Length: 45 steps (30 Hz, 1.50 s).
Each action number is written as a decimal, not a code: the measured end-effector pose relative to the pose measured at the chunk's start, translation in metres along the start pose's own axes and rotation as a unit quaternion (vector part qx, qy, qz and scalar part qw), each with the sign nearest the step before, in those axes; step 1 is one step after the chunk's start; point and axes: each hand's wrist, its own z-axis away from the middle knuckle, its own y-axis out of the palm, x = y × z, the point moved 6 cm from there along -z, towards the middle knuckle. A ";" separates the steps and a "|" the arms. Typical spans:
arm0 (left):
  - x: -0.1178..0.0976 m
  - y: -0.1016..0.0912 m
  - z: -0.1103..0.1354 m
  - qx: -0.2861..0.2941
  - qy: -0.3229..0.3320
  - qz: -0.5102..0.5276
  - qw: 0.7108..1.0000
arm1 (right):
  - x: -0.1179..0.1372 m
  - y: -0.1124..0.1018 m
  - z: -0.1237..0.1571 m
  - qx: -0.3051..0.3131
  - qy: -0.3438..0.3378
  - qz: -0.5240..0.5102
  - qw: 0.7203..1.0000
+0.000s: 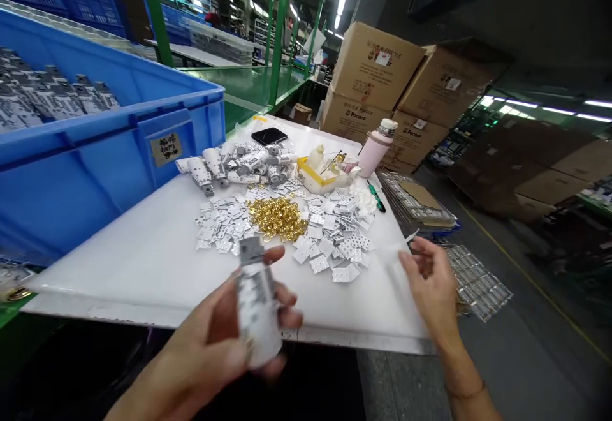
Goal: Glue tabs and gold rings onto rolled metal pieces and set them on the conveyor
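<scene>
Room is left over the bare front of the white table (349, 311), between left hand (217, 338) and right hand (430, 284). Farther in, it's blocked by gold rings (277, 218) and white plates (329, 222) (low heaps, passable above); left side is walled off by the blue bin (105, 159).

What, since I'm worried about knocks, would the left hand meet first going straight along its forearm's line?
The left hand would probably meet the white cards right of the gold rings; depth is unclear, so it might pass above.

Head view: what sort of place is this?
Probably a factory assembly area: a blue crate of grey-and-white parts, a heap of small gold pieces on the table, and stacked cartons behind.
</scene>
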 end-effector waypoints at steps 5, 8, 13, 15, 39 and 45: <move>0.002 0.018 -0.012 -0.049 -0.017 -0.049 0.997 | -0.026 0.026 0.003 0.090 0.011 0.074 0.993; 0.002 0.022 -0.013 -0.062 -0.003 -0.017 0.998 | -0.014 0.023 0.007 0.101 0.050 -0.011 0.994; 0.006 0.018 -0.018 -0.109 -0.003 0.028 0.994 | 0.031 0.022 0.031 0.203 0.147 -0.306 0.918; 0.009 0.020 -0.020 -0.097 -0.014 0.054 0.994 | 0.054 0.026 0.041 0.245 0.174 -0.394 0.868; 0.022 0.020 -0.015 -0.088 0.017 -0.016 0.996 | 0.126 0.019 0.057 0.014 0.039 -0.268 0.963; 0.023 0.019 -0.015 -0.093 0.018 -0.013 0.995 | 0.125 0.021 0.057 0.020 0.035 -0.259 0.965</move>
